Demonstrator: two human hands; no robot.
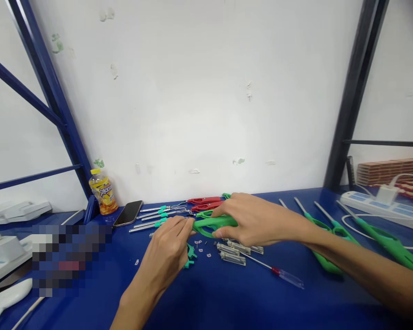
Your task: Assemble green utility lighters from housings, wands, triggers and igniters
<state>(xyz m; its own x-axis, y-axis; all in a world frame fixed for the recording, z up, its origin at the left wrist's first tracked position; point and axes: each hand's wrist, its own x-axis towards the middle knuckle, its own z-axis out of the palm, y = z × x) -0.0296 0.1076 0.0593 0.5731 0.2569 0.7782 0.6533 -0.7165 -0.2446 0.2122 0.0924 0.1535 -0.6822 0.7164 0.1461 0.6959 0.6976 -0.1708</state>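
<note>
My right hand (258,217) is closed around a green lighter handle (215,222), the thumb beneath and the fingers over its top. At the handle's left end, the fingers of my left hand (167,245) are pinched together on it; the fingertips are partly hidden. Teal trigger pieces (191,252) lie beside my left hand. Several clear plastic fuel tanks (233,258) rest below my right hand, near a screwdriver (287,276) with a red and clear handle. Behind my hands are red lighter handles (204,200) and metal lighter tubes (147,225) with teal ends and thin wires.
Several green long-nosed lighters (382,236) lie to the right, by a white power strip (361,204) and cable. A phone (128,213) and a yellow-capped bottle (103,192) stand at the back left. Tiny pale parts (200,250) are scattered on the blue table (206,298).
</note>
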